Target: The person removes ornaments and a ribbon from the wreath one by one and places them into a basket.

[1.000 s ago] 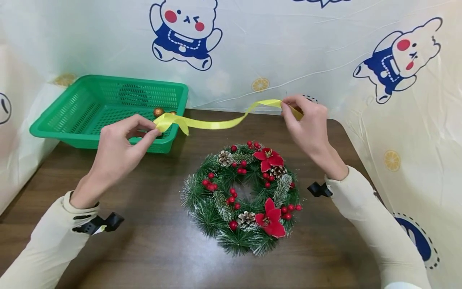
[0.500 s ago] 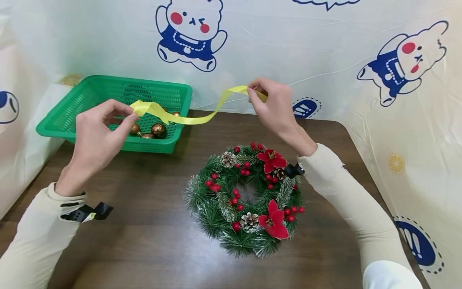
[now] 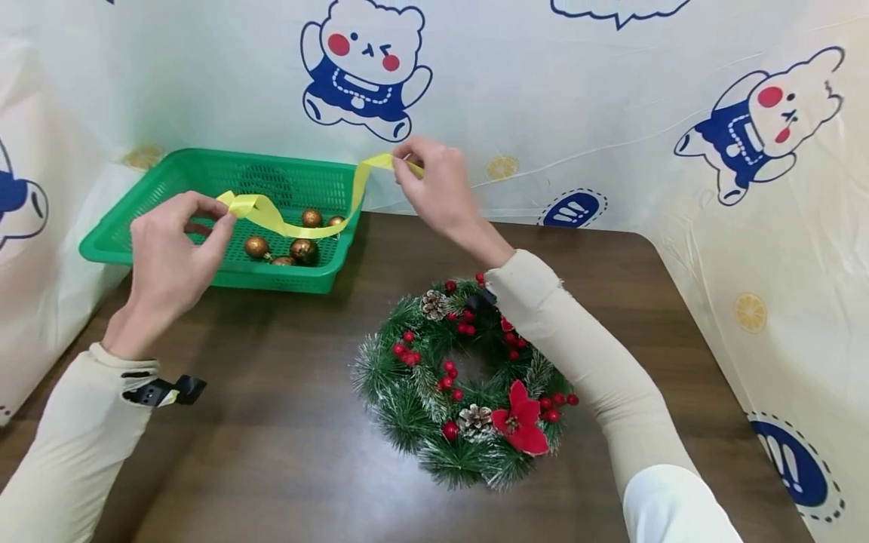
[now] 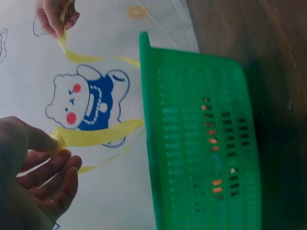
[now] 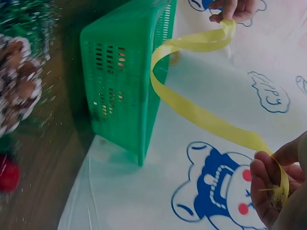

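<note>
A yellow ribbon sags in a loose curve between my two hands over the green basket. My left hand pinches one end between thumb and index finger above the basket's left part. Its other fingers are bent loosely below, as the left wrist view shows. My right hand pinches the ribbon near its other end, just beyond the basket's right side. In the right wrist view a frayed ribbon end lies inside that hand. Several bronze baubles rest in the basket under the ribbon.
A green wreath with red berries, pinecones and a red flower lies on the brown wooden table. My right forearm passes over its upper right part. A pale printed sheet encloses the table's back and sides.
My right hand has swept left with its ribbon end, from over the table's back right towards the basket. My left hand has shifted left, and more baubles show. The ribbon now sags more.
</note>
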`<action>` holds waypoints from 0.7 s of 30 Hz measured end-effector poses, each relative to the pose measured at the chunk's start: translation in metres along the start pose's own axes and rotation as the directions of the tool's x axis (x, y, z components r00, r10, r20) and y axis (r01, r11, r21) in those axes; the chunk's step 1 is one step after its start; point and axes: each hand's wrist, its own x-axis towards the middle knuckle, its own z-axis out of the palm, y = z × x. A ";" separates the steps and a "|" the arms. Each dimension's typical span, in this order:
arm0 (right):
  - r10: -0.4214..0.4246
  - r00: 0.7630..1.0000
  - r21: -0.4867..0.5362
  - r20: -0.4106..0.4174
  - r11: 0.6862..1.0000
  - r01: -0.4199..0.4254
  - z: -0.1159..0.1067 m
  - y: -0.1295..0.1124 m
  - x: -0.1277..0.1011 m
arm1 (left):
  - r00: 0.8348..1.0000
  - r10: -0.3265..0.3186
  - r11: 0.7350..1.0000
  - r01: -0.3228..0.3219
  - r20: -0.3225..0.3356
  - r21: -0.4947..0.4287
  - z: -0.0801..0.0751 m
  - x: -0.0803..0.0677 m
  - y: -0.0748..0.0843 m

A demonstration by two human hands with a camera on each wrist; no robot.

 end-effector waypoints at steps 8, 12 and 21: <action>0.017 0.993 0.015 0.118 1.000 -0.019 0.041 -0.008 0.020 | 0.999 -0.041 0.999 0.042 -0.023 0.022 -0.005 -0.001 -0.023; 0.031 0.986 0.022 0.164 0.999 -0.035 0.061 -0.010 0.025 | 0.997 -0.068 0.997 0.069 -0.038 0.031 -0.007 0.002 -0.033; 0.093 0.953 0.054 0.288 0.992 -0.113 0.102 -0.002 0.028 | 0.994 -0.104 0.994 0.105 -0.031 0.037 -0.010 0.004 -0.047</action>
